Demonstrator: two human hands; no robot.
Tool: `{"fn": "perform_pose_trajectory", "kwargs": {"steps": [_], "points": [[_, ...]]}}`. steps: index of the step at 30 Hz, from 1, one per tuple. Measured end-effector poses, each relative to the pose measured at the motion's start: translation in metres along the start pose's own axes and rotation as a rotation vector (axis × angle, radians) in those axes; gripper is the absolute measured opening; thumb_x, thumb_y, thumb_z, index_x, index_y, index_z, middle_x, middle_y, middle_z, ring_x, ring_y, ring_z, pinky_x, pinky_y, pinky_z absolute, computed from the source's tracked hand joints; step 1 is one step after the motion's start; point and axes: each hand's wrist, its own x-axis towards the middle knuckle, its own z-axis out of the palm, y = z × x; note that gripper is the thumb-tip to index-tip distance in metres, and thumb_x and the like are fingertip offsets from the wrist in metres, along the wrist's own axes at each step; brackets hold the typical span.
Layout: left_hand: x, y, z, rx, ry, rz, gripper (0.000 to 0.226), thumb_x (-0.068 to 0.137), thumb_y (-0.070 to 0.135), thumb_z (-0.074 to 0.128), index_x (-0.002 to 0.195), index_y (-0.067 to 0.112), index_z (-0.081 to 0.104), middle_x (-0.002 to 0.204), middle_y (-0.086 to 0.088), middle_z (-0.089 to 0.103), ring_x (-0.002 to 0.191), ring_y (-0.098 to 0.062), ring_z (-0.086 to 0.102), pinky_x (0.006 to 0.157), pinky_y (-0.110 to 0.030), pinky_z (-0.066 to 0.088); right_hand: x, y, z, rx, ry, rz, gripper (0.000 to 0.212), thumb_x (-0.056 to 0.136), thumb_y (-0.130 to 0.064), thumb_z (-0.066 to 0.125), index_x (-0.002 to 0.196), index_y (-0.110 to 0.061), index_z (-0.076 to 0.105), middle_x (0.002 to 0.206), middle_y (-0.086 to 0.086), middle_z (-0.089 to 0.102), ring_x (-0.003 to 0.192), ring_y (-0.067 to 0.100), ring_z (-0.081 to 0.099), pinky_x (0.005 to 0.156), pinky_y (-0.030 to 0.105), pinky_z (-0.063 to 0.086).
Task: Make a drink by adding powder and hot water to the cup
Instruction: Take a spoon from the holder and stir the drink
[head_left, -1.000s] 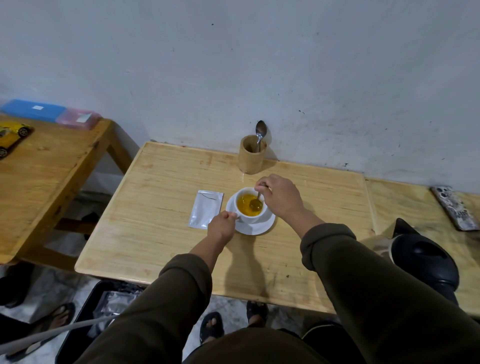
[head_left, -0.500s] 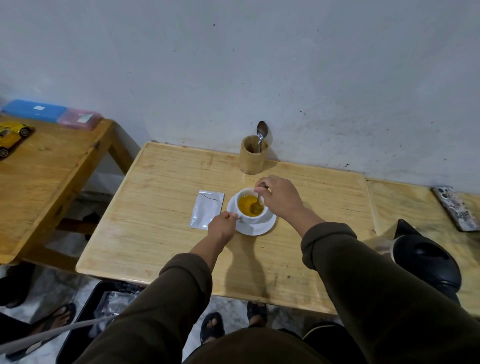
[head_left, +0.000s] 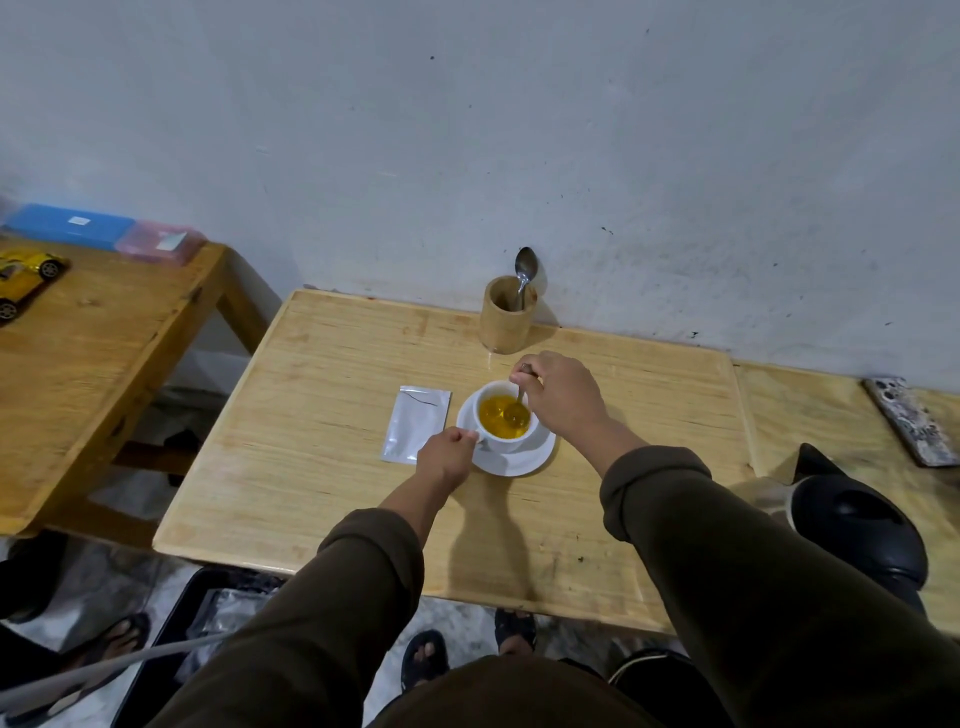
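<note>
Two hands work at a white cup (head_left: 506, 441) that sits on a white saucer (head_left: 519, 460) near the middle of a pale wooden table (head_left: 322, 467). The right hand (head_left: 563, 397) is closed around the handle of a spoon (head_left: 517, 410), pinching it near the top, with the bowl of the spoon dipped into the orange-yellow drink (head_left: 496, 418) that fills the cup. The left hand (head_left: 447, 457) is curled at the cup's near left side, its fingers gripping the cup at the handle side and touching the saucer's edge. Just left of the saucer a silvery powder sachet (head_left: 415, 431) lies flat on the table, torn at its top end, its lower right corner close beside the left hand. At the far edge of the table, against the grey wall, a wooden holder (head_left: 506, 322) stands upright with a second spoon (head_left: 523, 270) leaning in it. A black kettle (head_left: 857, 525) stands to the right, on the near part of the neighbouring tabletop, well apart from the cup. Further right a phone (head_left: 911, 421) with a patterned case lies flat. On a separate table to the left sit a yellow toy car (head_left: 26, 273), a blue box (head_left: 67, 226) and a pink box (head_left: 158, 247). Both arms wear dark olive sleeves.
</note>
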Motion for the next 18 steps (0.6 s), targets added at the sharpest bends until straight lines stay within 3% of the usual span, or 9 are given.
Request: {"fn": "perform_pose_trajectory", "kwargs": {"steps": [4, 10, 15, 18], "points": [[0.0019, -0.0007, -0.0011, 0.014, -0.010, 0.012, 0.042, 0.097, 0.033, 0.042, 0.125, 0.007, 0.060, 0.129, -0.016, 0.059, 0.119, -0.033, 0.053, 0.101, -0.039, 0.042, -0.0005, 0.0008, 0.0007, 0.047, 0.014, 0.008, 0.022, 0.091, -0.027, 0.054, 0.100, -0.018, 0.072, 0.105, 0.005, 0.071, 0.096, 0.023, 0.062, 0.082, 0.037, 0.049], [0.0028, -0.0016, -0.0019, 0.003, -0.016, 0.009, 0.041, 0.097, 0.034, 0.043, 0.125, 0.008, 0.060, 0.129, -0.015, 0.060, 0.120, -0.032, 0.052, 0.100, -0.038, 0.041, -0.0025, -0.0002, 0.0007, 0.223, -0.065, 0.025, 0.016, 0.090, -0.024, 0.057, 0.089, -0.014, 0.070, 0.094, 0.008, 0.072, 0.067, 0.026, 0.069, 0.068, 0.035, 0.052], [0.0034, -0.0019, -0.0023, 0.003, -0.020, 0.003, 0.041, 0.097, 0.034, 0.043, 0.127, 0.010, 0.059, 0.132, -0.014, 0.059, 0.122, -0.031, 0.051, 0.102, -0.038, 0.040, 0.0008, 0.0008, 0.0014, 0.022, -0.005, 0.025, 0.022, 0.093, -0.027, 0.052, 0.099, -0.015, 0.069, 0.102, 0.007, 0.068, 0.093, 0.025, 0.060, 0.077, 0.034, 0.045], [0.0031, -0.0020, -0.0023, -0.001, -0.020, 0.003, 0.042, 0.097, 0.034, 0.043, 0.127, 0.009, 0.059, 0.132, -0.015, 0.059, 0.122, -0.032, 0.051, 0.103, -0.039, 0.041, -0.0012, 0.0006, 0.0036, 0.036, 0.029, 0.030, 0.022, 0.092, -0.027, 0.053, 0.100, -0.018, 0.071, 0.104, 0.005, 0.071, 0.095, 0.023, 0.061, 0.077, 0.032, 0.046]]}}
